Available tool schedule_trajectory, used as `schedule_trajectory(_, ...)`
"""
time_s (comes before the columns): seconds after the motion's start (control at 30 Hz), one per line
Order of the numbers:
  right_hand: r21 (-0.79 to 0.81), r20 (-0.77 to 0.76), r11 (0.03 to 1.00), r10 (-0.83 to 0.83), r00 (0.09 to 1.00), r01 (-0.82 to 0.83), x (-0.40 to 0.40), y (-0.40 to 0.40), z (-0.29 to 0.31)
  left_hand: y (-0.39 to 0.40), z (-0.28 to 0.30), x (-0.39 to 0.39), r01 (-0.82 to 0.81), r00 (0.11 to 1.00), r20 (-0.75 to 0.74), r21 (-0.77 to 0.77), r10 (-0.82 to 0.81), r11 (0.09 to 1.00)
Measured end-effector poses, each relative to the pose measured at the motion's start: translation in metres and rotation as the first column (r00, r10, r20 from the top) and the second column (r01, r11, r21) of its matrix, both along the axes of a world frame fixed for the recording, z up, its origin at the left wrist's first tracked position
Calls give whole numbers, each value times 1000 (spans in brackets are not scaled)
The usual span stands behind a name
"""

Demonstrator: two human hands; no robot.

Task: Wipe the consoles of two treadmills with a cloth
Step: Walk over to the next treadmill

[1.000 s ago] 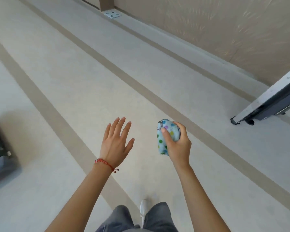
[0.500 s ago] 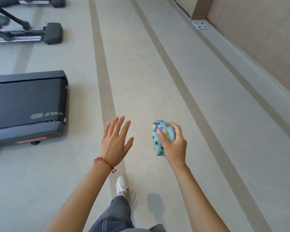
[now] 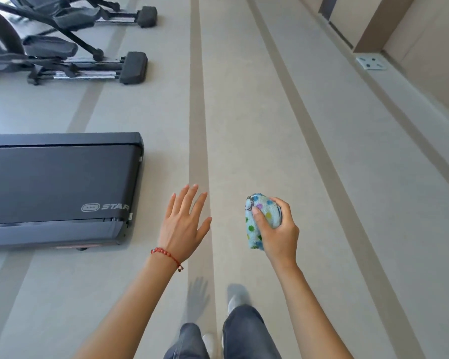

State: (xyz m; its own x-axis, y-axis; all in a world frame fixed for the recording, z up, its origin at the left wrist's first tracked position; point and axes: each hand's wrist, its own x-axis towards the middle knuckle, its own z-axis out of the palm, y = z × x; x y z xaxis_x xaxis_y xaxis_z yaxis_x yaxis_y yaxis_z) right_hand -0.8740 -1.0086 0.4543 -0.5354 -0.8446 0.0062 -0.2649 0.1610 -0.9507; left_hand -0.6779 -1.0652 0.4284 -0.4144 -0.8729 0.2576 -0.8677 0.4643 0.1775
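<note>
Balled cloth (image 3: pixel 261 221) is being clenched in right hand (image 3: pixel 278 233), left hand (image 3: pixel 183 224) spread empty — treadmill (image 3: pixel 60 187) deck at 9 o'clock, no console being wiped; progress can't be judged.

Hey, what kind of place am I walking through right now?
Most likely a gym or fitness room: a black treadmill deck lies on the floor to your left, two elliptical-style machines stand beyond it, and the striped floor runs long and open.
</note>
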Motion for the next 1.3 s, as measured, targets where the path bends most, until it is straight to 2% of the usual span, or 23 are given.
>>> schedule_trajectory(0.37,3,14,993,121,993,-121,-53,-212,-5,-187,-7,-46,-149,989,22,3,149,989)
schedule_trajectory(0.63,19,25,976,219,975,-219,-67,-338,4,-289,-1,-61,-252,967,50,34,251,967)
schedule_trajectory(1.03,19,9,935,353,936,-353,-13,-523,-4,-442,-10,-14,-400,916,26,42,399,915)
schedule_trajectory(1.3,35,19,843,536,844,-536,50,-629,2,-515,2,38,-564,825,1,69,565,823)
